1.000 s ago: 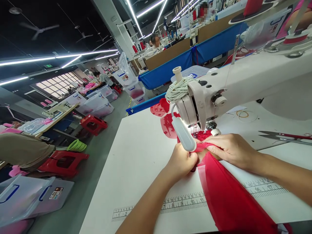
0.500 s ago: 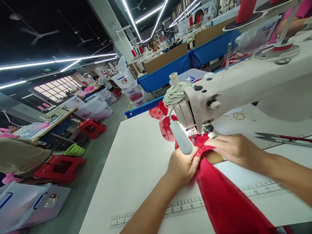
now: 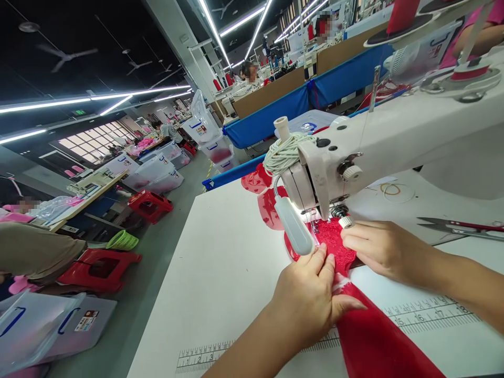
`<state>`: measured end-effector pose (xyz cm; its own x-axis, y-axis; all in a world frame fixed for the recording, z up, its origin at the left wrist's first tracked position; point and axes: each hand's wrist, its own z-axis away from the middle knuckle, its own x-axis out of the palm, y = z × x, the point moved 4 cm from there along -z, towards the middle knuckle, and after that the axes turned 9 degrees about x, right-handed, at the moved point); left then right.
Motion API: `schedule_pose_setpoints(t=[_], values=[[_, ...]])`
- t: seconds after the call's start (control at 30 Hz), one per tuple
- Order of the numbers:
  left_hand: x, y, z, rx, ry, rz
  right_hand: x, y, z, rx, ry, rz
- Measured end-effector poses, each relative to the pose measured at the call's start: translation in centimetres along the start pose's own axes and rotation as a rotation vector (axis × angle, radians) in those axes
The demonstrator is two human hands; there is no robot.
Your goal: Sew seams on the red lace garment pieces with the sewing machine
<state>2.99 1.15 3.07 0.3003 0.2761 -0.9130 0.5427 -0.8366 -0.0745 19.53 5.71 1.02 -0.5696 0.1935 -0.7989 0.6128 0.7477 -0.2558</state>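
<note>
A white sewing machine (image 3: 394, 136) stands on the white table (image 3: 224, 262). Red lace fabric (image 3: 334, 241) lies under its presser foot, and a smooth red strip (image 3: 374, 341) runs from it toward me. My left hand (image 3: 315, 299) lies flat on the red fabric just in front of the machine's small lamp (image 3: 293, 226), fingers stretched out. My right hand (image 3: 374, 247) rests on the lace to the right of the needle, fingers extended and pressing down. More red pieces (image 3: 262, 189) lie behind the machine head.
Thread snips (image 3: 457, 227) lie on the table at the right. A printed ruler (image 3: 220, 352) runs along the table's near edge. To the left are red stools (image 3: 102, 265), clear plastic bins (image 3: 51, 320) and a green basket (image 3: 122, 240). Other workers sit at distant benches.
My left hand has opened from a closed grip near the lamp and moved toward me, flat on the fabric. The lace now lies spread out under the foot. My right hand shifted slightly right.
</note>
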Motion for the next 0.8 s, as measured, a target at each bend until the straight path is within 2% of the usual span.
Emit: schedule_pose_setpoints(t=[0.23, 0.5, 0.8], values=[[0.6, 0.8, 0.1, -0.037, 0.084, -0.101, -1.1, -0.8, -0.8, -0.047, 0.008, 0.075], [1.3, 0.9, 0.4, -0.03, 0.099, -0.159, -1.0, -0.8, -1.1, -0.036, 0.061, 0.121], [1.4, 0.3, 0.1, -0.035, 0.076, -0.156, -0.6, -0.4, -1.1, 0.007, 0.051, 0.154]])
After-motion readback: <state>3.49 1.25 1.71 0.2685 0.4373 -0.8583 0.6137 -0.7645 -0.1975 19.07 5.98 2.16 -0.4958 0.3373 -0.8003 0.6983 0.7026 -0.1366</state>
